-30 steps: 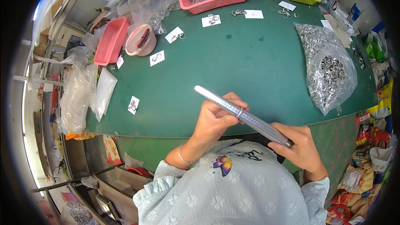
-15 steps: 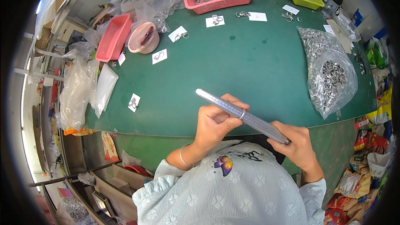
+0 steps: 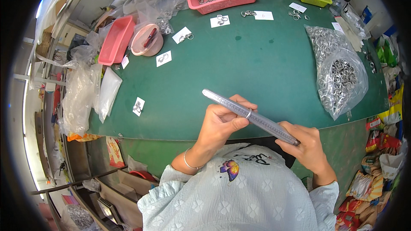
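Grey stick (image 3: 275,130) slants toward lower right in my frame, right hand (image 3: 306,146) clamped on its lower end, left hand (image 3: 220,124) pinching the ring (image 3: 248,113) around it.

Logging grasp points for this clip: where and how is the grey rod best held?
The grey rod is probably best gripped at its lower-right end, from the right, as the right hand does. It slants up to the left, with a ring around its middle where the left hand pinches, so an end grip avoids both.
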Demonstrator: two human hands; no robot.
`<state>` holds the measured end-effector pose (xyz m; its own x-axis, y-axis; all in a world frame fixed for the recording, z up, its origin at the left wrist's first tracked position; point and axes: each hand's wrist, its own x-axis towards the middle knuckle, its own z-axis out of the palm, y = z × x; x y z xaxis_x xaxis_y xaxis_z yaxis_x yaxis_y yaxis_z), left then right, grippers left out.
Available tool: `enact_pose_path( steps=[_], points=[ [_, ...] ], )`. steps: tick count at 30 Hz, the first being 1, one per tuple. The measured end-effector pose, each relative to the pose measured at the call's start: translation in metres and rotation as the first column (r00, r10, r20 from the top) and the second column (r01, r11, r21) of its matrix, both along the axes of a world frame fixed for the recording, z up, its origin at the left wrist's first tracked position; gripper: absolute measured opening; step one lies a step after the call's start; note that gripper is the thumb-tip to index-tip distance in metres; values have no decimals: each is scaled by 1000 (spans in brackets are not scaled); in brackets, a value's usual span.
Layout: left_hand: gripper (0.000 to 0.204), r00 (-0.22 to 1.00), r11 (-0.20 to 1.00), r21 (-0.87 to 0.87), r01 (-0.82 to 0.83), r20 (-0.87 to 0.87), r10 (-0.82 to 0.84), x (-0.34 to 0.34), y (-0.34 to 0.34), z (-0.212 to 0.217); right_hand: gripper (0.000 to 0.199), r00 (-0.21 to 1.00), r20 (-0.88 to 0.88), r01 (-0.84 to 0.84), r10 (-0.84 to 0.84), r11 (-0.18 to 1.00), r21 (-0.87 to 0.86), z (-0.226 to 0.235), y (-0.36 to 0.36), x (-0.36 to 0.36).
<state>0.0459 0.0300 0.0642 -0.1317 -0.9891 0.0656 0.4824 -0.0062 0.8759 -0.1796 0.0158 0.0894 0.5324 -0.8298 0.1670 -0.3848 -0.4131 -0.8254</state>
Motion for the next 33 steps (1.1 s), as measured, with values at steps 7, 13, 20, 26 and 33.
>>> enact_pose_path(
  steps=[7,13,20,26,33],
  points=[
    [29,998,996,-64,67,-1,-67,3,-4,-3,31,993,102,-75,51,965,250,5,-3,-5],
    [40,993,995,46,-87,-78,90,-16,-1,5,30,998,63,-28,17,986,167,5,-1,-4],
    [29,999,980,-199,-9,47,19,-2,-4,-9,33,1000,7,-8,8,1000,-28,-1,4,-2],
    [39,998,990,-138,-8,59,16,-4,-7,-9,31,997,53,-66,61,993,96,2,4,-4],
    [31,998,997,-51,-62,18,63,-11,-4,-3,28,1000,9,18,-19,999,28,-3,5,-1]
  ],
)
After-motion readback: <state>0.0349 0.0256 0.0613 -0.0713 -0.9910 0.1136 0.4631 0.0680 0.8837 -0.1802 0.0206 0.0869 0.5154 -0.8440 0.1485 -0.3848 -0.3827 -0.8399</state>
